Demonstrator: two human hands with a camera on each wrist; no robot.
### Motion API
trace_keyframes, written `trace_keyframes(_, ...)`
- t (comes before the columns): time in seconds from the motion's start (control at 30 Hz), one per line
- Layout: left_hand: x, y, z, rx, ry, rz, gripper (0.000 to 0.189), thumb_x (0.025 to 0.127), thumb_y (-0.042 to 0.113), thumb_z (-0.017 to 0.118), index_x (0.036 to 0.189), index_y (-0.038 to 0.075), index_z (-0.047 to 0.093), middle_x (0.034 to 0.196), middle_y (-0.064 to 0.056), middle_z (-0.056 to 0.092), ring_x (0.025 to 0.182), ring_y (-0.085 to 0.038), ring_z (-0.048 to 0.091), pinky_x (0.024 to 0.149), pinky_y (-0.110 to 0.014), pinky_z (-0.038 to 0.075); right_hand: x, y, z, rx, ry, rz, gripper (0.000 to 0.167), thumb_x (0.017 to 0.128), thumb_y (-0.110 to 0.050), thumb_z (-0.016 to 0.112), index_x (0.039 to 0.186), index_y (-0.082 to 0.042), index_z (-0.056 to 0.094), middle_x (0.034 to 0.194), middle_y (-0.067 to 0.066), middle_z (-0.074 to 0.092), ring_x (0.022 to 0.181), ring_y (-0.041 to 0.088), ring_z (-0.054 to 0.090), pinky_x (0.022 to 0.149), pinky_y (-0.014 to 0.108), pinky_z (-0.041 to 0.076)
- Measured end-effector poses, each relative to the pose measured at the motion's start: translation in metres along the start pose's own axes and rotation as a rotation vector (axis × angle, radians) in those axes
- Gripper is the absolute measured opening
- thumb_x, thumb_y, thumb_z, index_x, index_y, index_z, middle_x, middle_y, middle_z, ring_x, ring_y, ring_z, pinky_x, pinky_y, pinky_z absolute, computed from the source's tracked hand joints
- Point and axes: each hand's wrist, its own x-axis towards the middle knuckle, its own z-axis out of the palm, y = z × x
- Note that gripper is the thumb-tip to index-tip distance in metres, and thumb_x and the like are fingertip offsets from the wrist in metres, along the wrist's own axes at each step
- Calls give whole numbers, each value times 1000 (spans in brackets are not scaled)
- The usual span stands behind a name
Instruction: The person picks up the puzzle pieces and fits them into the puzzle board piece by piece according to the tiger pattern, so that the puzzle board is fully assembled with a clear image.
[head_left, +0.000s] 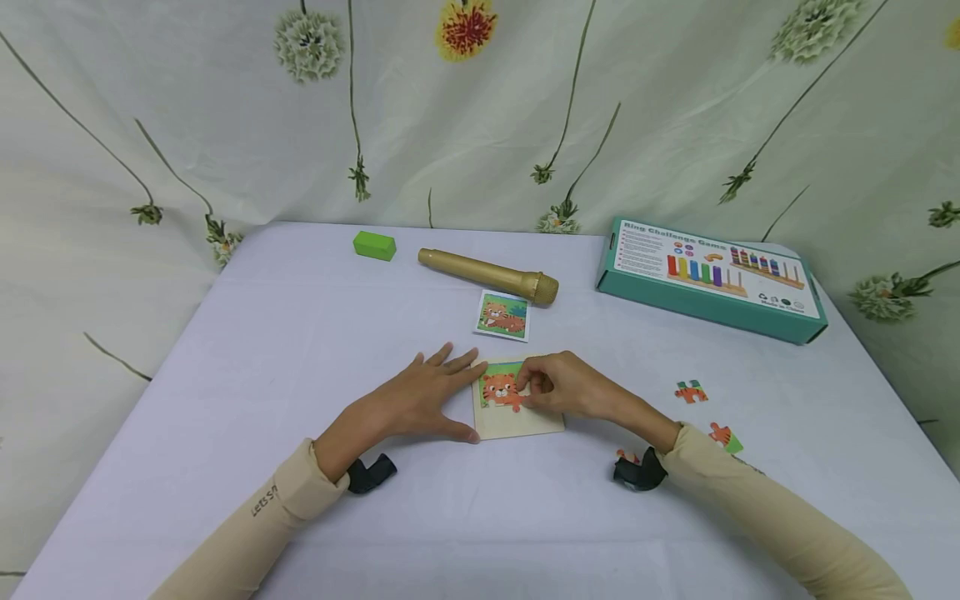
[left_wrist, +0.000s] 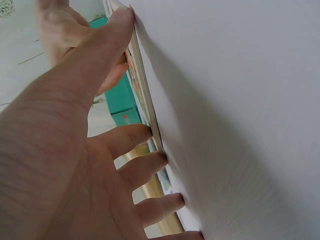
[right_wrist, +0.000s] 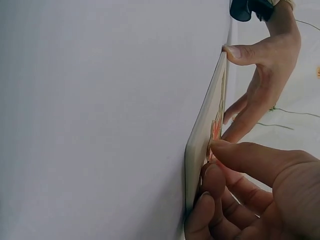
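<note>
A pale wooden puzzle board [head_left: 517,427] lies on the table with a partly assembled tiger picture [head_left: 498,387] in its recess. My left hand [head_left: 416,400] is at the board's left side, fingers spread, thumb and index fingertips at its edge. Over the right part of the board, my right hand [head_left: 567,385] has its fingers curled and pinches an orange puzzle piece [head_left: 518,402] down at the recess. Those fingers hide much of the piece. In the right wrist view, the thumb [right_wrist: 240,154] presses beside the orange printed surface.
Loose puzzle pieces [head_left: 691,392] lie to the right, one partly behind the right wrist's black camera mount [head_left: 640,472]. Beyond the board are a tiger picture card [head_left: 502,317], a gold microphone-shaped stick [head_left: 480,271], a green block [head_left: 374,246] and a teal game box [head_left: 712,279].
</note>
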Motion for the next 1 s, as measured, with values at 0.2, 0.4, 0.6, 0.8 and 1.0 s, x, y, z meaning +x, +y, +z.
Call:
trace_keyframes(0.2,0,-1,0,1,1,7,96,75,60,72,152,23,28,160,2,17,147,-33,5,115,-59,10,1,0,1,-33,-9,1,25,84,-10,73,107,-7,64,69,-4,56,62,6,49,57,19,42)
trace_keyframes(0.4,1,0,0,10,-1,6,97,74,60,72,152,23,29,160,2,17,147,-33,6,115,-59,10,1,-1,-1,-32,-6,5,23,86,-10,70,108,-6,67,71,-4,56,64,7,48,57,19,41)
trace_keyframes(0.6,1,-1,0,13,2,7,97,74,60,72,152,22,29,160,1,17,147,-33,6,115,-60,11,-1,-1,-2,-10,-17,-3,21,88,-10,69,108,-6,70,70,-4,55,64,7,47,58,19,40)
trace_keyframes(0.8,1,-1,1,9,1,9,96,74,60,73,152,22,30,160,1,18,147,-33,6,115,-60,11,-3,1,-3,19,-54,-28,18,90,-9,65,105,-10,73,79,-5,62,70,8,49,62,19,42)
trace_keyframes(1.0,1,-1,1,10,-3,1,97,74,60,73,152,23,29,160,2,17,147,-33,5,115,-60,10,-4,4,-3,45,-61,-44,19,91,-7,62,106,-10,73,90,-3,66,74,10,50,64,19,43)
